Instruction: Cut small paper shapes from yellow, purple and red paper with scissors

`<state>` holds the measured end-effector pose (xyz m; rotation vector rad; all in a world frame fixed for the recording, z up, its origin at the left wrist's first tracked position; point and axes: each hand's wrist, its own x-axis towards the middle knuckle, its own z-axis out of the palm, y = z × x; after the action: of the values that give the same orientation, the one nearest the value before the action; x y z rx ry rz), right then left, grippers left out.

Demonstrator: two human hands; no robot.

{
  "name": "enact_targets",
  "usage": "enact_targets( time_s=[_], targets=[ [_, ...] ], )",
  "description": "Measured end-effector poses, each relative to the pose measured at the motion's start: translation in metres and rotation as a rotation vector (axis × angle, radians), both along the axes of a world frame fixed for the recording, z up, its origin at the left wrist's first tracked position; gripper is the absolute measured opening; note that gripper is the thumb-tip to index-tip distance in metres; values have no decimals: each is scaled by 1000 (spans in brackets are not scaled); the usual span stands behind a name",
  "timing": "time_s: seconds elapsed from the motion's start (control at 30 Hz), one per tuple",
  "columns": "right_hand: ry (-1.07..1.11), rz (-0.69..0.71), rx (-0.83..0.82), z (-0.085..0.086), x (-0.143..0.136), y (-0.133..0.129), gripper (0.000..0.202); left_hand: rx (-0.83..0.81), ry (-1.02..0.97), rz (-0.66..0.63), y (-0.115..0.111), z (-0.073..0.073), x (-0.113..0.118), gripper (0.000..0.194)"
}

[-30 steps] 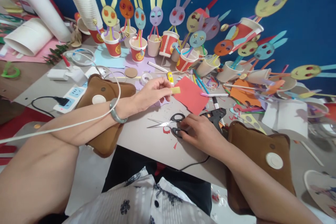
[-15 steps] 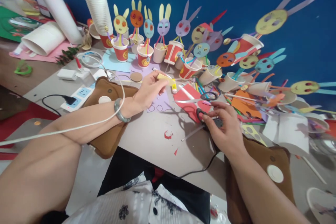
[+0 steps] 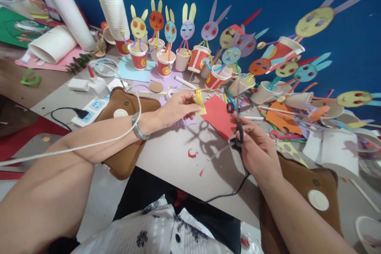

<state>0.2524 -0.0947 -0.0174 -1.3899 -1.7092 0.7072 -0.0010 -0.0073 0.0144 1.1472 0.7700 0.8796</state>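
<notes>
Between the thumb and fingers of my left hand (image 3: 178,109) is a small piece of yellow paper (image 3: 200,105), pinched above the table. My right hand (image 3: 258,147) holds black-handled scissors (image 3: 239,131) by a finger loop; their blades are blurred and hard to make out. Red paper (image 3: 219,117) lies on the table between the hands. A yellow glue stick (image 3: 199,94) shows just behind the yellow paper. Small red scraps (image 3: 193,153) lie on the table in front of the hands.
Paper cups with rabbit-faced figures (image 3: 139,55) line the back by the blue wall. Brown cushions (image 3: 123,158) lie under both forearms. A power strip (image 3: 92,111) is at left, a white cable (image 3: 74,150) crosses my left arm, and orange paper (image 3: 282,118) lies at right.
The yellow paper is turned downward in my left hand, which has moved slightly right and down. The scissors have swung from pointing left to a more upright position. The view has shifted slightly.
</notes>
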Motion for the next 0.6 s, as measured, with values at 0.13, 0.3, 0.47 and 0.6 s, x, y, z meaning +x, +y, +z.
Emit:
enact_targets(
  time_s=[0.13,0.3,0.47,0.6],
  targets=[
    [242,-30,-128,0,-7,-2,21,36,-4,-28,2,-8,0,7],
    [67,-68,70,13,-15,-8,21,-31,-10,-20,2,-7,-1,13],
    [159,37,-52,10,-17,-12,27,-54,-9,-24,1,-2,0,16],
    [301,44,-163,1,-16,-12,30,-92,-13,-16,-1,1,1,17]
  ],
)
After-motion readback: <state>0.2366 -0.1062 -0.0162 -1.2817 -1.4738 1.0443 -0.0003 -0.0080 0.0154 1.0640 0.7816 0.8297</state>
